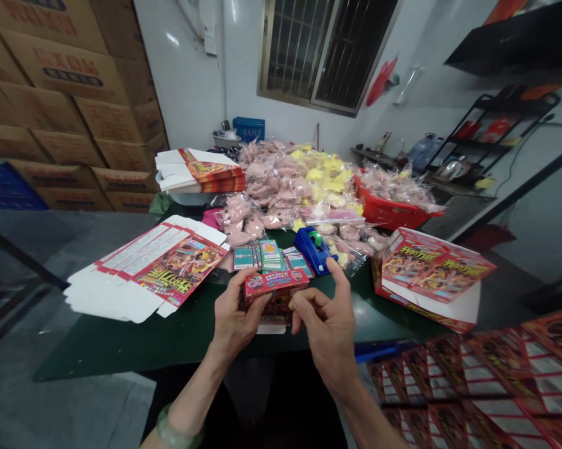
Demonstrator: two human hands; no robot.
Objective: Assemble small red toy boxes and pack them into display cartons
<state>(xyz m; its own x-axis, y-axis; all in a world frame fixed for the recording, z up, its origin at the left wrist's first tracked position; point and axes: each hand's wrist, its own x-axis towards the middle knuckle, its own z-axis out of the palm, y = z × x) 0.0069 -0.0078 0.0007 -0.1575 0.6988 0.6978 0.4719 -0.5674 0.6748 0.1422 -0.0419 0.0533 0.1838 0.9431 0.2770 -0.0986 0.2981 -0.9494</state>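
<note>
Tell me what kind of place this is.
Probably a small packing workshop: shipping cartons stacked high, flat printed box blanks on the green table, and heaped bagged goods. The left hand and right hand hold a small red box.

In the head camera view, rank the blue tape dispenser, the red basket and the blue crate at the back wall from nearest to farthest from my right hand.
From the right hand, on the small red box:
1. Blue tape dispenser, just beyond the hand.
2. Red basket, farther back, right.
3. Blue crate, at the back wall, left.
</note>
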